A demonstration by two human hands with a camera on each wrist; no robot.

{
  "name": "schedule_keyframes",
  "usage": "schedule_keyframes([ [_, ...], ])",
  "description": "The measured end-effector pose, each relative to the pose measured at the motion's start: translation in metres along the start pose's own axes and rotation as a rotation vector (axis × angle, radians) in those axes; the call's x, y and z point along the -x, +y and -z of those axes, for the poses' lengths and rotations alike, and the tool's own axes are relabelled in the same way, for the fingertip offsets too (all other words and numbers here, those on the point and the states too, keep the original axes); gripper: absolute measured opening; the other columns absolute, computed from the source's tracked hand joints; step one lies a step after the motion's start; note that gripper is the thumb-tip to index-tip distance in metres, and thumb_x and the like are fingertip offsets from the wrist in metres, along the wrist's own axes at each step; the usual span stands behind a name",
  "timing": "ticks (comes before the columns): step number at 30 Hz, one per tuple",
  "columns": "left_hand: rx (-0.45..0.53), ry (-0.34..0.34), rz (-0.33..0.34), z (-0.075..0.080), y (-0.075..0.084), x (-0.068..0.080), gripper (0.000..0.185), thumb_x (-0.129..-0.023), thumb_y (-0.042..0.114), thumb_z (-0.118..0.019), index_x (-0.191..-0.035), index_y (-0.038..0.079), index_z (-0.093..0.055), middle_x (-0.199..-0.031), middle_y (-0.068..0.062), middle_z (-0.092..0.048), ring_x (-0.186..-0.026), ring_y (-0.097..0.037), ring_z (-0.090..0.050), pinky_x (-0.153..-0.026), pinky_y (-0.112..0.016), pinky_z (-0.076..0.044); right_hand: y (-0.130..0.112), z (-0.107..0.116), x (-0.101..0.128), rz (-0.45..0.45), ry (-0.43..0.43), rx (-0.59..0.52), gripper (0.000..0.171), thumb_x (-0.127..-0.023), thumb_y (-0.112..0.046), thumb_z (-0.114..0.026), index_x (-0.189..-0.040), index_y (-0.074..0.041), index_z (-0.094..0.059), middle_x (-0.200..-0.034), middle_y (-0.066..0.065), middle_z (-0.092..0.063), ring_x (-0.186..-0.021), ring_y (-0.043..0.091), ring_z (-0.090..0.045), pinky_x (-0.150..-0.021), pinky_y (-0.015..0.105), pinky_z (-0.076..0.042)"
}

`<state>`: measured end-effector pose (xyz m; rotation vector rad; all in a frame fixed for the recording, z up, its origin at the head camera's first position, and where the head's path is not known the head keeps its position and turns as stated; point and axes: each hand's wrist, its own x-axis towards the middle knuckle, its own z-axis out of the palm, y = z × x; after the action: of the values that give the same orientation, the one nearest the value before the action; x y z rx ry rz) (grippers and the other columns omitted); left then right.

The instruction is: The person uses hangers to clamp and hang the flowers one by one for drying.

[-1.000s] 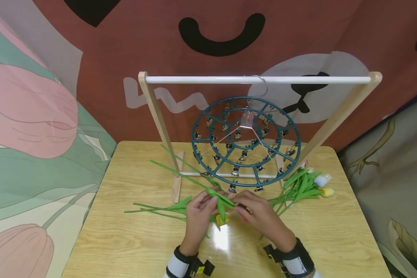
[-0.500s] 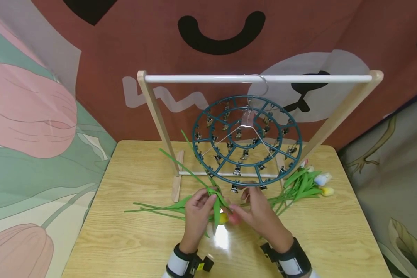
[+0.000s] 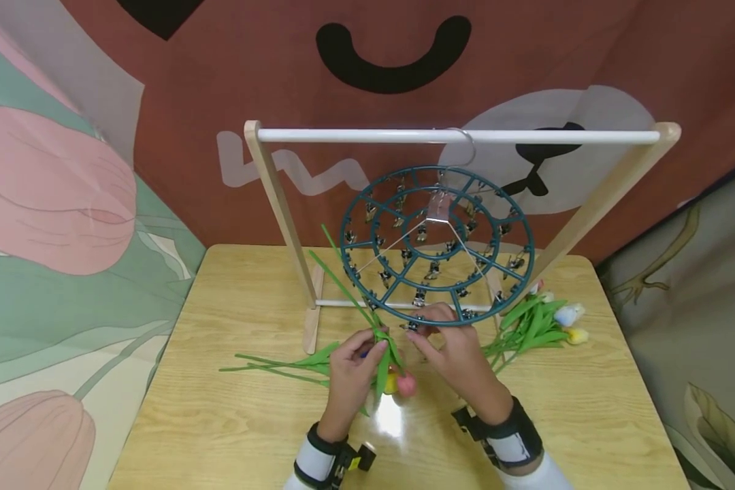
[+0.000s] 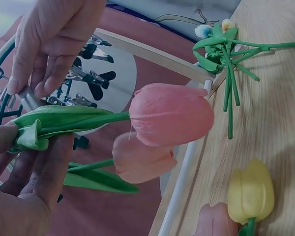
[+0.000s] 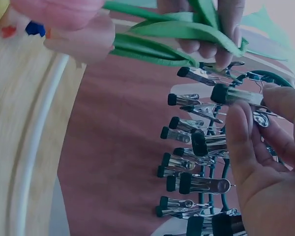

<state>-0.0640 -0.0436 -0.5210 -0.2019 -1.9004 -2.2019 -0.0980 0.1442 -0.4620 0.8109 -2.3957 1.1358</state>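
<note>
My left hand (image 3: 350, 367) pinches the green stems and leaves of a pink artificial tulip (image 4: 172, 114), whose head hangs downward. Beside it a paler peach tulip (image 4: 143, 160) hangs from the same hand, its stem partly hidden. With thumb and fingers, my right hand (image 3: 462, 357) grips a metal clip (image 5: 236, 95) with dark green tips. This clip hangs at the near edge of a round dark green clip hanger (image 3: 344, 238). The tulip leaves are close to the clip; whether they touch cannot be told.
The hanger hooks over the white bar (image 3: 355, 136) of a wooden-legged stand. More tulip stems (image 3: 269, 366) lie on the table's left, with a yellow tulip (image 4: 250, 191) among them. A tulip bunch (image 3: 533, 333) lies at the right. Several other clips (image 5: 204, 184) dangle close by.
My right hand has left the tulip leaves and moved up to the hanger's near edge, taking hold of a clip. The tulip stems in my left hand have swung more upright.
</note>
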Motion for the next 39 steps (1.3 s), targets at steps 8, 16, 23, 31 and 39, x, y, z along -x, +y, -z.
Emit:
schedule_keyframes([
  [8,-0.027,-0.006,0.003,-0.001,-0.002,-0.001,0.020,-0.096,0.001,-0.069,-0.114,-0.009,-0.071,-0.112,-0.021,-0.075,-0.091,-0.011,-0.073,-0.076,-0.023,-0.063,-0.005,-0.001,0.000,-0.162,-0.006,-0.293,0.033,-0.083,0.010,-0.079,-0.113,0.003,-0.066,-0.118,0.019,-0.065,-0.095,0.024,-0.073,-0.080,0.024,-0.063],
  [16,-0.024,-0.018,0.004,-0.001,-0.004,-0.002,0.019,-0.097,0.003,-0.069,-0.115,-0.003,-0.074,-0.112,-0.021,-0.075,-0.092,-0.012,-0.073,-0.076,-0.023,-0.063,-0.004,-0.003,-0.005,-0.130,0.067,-0.300,0.030,-0.080,0.011,-0.081,-0.105,-0.001,-0.069,-0.101,0.009,-0.068,-0.084,0.020,-0.067,-0.076,0.019,-0.060],
  [23,-0.034,-0.022,-0.010,-0.002,-0.005,-0.003,0.020,-0.097,0.003,-0.070,-0.114,-0.006,-0.073,-0.112,-0.021,-0.075,-0.095,-0.013,-0.073,-0.081,-0.028,-0.064,-0.005,-0.007,-0.009,-0.134,0.100,-0.422,0.027,-0.079,0.017,-0.078,-0.100,0.003,-0.068,-0.093,0.012,-0.065,-0.083,0.020,-0.063,-0.076,0.017,-0.058],
  [31,-0.043,-0.022,-0.006,-0.004,-0.004,-0.004,0.020,-0.096,0.005,-0.071,-0.114,-0.005,-0.074,-0.110,-0.019,-0.075,-0.095,-0.013,-0.073,-0.082,-0.029,-0.064,-0.006,-0.012,-0.010,-0.167,0.097,-0.527,0.021,-0.082,0.019,-0.073,-0.098,0.008,-0.067,-0.096,0.006,-0.064,-0.091,0.010,-0.063,-0.079,0.018,-0.060],
  [39,-0.069,-0.033,-0.037,-0.004,-0.008,-0.004,0.019,-0.097,0.004,-0.070,-0.114,-0.002,-0.075,-0.109,-0.019,-0.076,-0.093,-0.011,-0.071,-0.079,-0.027,-0.064,-0.006,-0.015,-0.012,-0.165,0.093,-0.553,0.018,-0.084,0.018,-0.073,-0.098,0.008,-0.067,-0.097,0.012,-0.065,-0.095,0.008,-0.063,-0.083,0.018,-0.059],
])
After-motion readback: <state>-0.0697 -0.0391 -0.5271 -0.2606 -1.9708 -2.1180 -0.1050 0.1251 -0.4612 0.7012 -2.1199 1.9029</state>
